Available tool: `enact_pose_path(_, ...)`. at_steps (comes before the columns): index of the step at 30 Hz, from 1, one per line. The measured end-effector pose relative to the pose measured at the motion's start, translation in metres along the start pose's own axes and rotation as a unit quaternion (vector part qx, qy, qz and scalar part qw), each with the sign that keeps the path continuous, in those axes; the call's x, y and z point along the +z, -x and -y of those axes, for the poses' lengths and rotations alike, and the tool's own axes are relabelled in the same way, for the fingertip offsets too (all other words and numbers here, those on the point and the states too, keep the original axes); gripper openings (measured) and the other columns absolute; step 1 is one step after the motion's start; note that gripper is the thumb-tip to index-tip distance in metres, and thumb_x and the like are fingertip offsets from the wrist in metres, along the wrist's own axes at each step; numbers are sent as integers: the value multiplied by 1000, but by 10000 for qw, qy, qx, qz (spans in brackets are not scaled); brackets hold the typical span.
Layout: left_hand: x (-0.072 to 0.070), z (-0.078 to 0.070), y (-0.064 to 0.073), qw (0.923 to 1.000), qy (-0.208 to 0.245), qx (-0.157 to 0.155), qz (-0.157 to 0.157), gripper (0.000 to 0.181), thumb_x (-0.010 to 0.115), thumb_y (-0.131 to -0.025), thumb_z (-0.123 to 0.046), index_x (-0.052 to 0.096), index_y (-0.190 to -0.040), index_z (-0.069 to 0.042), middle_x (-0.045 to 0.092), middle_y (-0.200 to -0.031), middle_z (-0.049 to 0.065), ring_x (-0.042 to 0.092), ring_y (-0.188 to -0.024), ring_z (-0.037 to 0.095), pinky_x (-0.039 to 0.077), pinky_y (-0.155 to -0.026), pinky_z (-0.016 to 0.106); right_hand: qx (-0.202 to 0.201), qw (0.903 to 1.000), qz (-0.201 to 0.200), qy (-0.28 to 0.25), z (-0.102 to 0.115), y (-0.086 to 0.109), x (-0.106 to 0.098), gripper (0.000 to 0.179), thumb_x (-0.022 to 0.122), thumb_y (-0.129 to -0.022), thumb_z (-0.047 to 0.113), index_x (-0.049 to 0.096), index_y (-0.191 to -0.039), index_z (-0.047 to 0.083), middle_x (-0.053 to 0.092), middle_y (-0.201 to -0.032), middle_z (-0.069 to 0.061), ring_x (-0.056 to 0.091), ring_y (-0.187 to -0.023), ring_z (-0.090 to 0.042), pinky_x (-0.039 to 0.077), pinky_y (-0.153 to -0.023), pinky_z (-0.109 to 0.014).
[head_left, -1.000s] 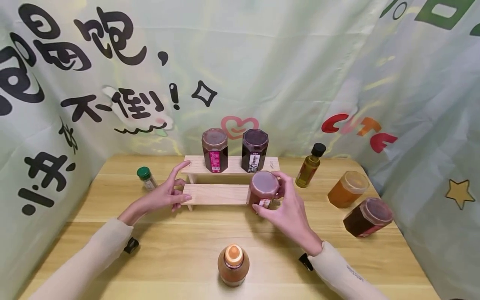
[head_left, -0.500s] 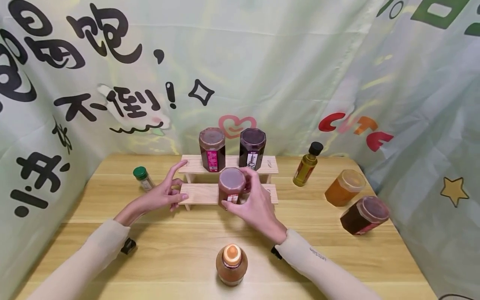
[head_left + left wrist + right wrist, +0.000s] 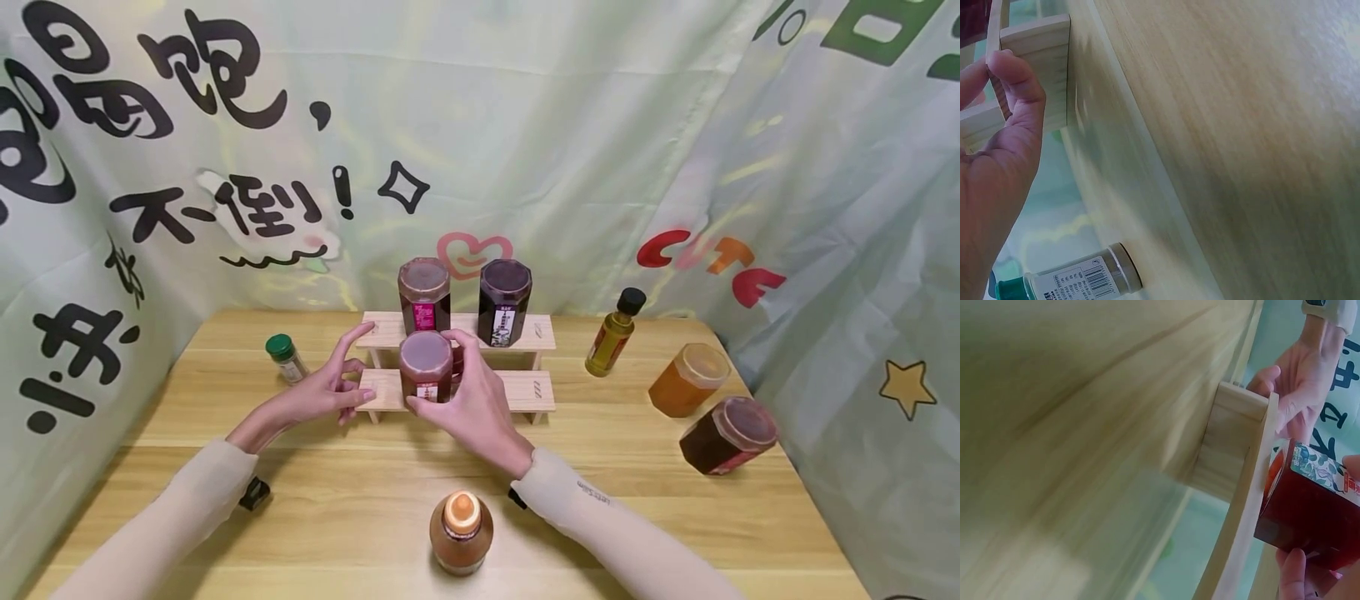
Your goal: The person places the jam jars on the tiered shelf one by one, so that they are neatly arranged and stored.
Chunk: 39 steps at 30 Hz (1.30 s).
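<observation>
My right hand (image 3: 480,400) grips an octagonal jar (image 3: 425,357) with dark red contents, thumb in front and fingers on its right side. The jar is over the left part of the lower step of a two-step wooden shelf (image 3: 521,386). In the right wrist view the base of the red jar (image 3: 1310,503) is right at the board. My left hand (image 3: 321,393) holds the left end of the shelf, the thumb on the lower board and the index finger reaching the upper one. In the left wrist view, the thumb of that hand (image 3: 1007,147) presses the board's end.
Two dark jars, one pink-labelled (image 3: 424,292) and one white-labelled (image 3: 505,300), stand on the upper step. A green-capped shaker (image 3: 287,358) is left of the shelf. Rightward stand an oil bottle (image 3: 613,335), an amber jar (image 3: 686,382) and a dark jar (image 3: 726,437). An orange-capped bottle (image 3: 461,542) stands in front.
My right hand has carried the jar leftward, from the right end of the lower step to its left part. The left hand stays at the shelf's left end.
</observation>
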<state>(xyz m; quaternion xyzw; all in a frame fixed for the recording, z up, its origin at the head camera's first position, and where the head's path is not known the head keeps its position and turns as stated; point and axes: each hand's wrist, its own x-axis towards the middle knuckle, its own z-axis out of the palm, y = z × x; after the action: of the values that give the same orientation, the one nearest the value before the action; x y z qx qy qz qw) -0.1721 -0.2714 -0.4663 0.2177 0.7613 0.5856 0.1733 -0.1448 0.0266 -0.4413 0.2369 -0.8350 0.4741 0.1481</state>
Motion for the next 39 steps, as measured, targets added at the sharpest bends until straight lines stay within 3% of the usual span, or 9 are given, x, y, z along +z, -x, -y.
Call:
enact_pose_path(4, -1, 2, -1, 10000, 0, 55, 17, 110, 69, -106, 1, -7, -173, -42, 52, -101, 25, 63, -63, 32, 59, -50, 37, 33, 9999, 130, 81, 3, -4, 10, 105, 104, -73, 30, 41, -157, 20, 69, -123, -4, 69, -106, -16, 60, -84, -36)
enact_pose_path(9, -2, 1, 0, 10000, 76, -40, 8, 112, 71, -105, 1, -6, -173, -46, 57, -116, 30, 64, -66, 36, 60, -52, 38, -71, 9996, 172, 218, 9, -7, 19, 107, 104, -73, 29, 40, -158, 17, 70, -122, -6, 69, -103, -17, 60, -80, -35)
enact_pose_path(12, -4, 0, -1, 10000, 70, -35, 39, 113, 70, -105, 2, -6, -173, -46, 57, -123, 32, 65, -67, 39, 61, -52, 38, -200, 9992, 165, 310, 9, -9, 22, 107, 105, -74, 29, 39, -158, 16, 70, -125, -8, 70, -106, -19, 61, -83, -37)
enact_pose_path(23, -6, -4, -3, 9996, 138, -13, 247, 111, 67, -107, 3, -10, -173, -43, 57, -120, 34, 65, -71, 41, 62, -57, 38, -609, 9971, 278, 372, 4, -13, 26, 110, 104, -77, 31, 36, -161, 9, 63, -144, -15, 67, -123, -26, 59, -100, -43)
enact_pose_path(32, -7, -4, 0, 9990, 329, -80, 304, 114, 69, -105, 3, -9, -172, -47, 57, -129, 32, 66, -74, 42, 62, -58, 39, -593, 9967, 331, 455, 7, -11, 29, 109, 101, -81, 30, 34, -164, 10, 60, -148, -15, 65, -129, -27, 56, -106, -44)
enact_pose_path(39, -9, -1, 3, 9984, 411, -165, 355, 117, 72, -104, 3, -9, -172, -46, 55, -136, 31, 67, -75, 39, 63, -60, 39, -555, 9969, 539, 170, 6, -5, 28, 101, 96, -88, 15, 31, -165, 8, 57, -148, -17, 67, -125, -26, 57, -105, -35)
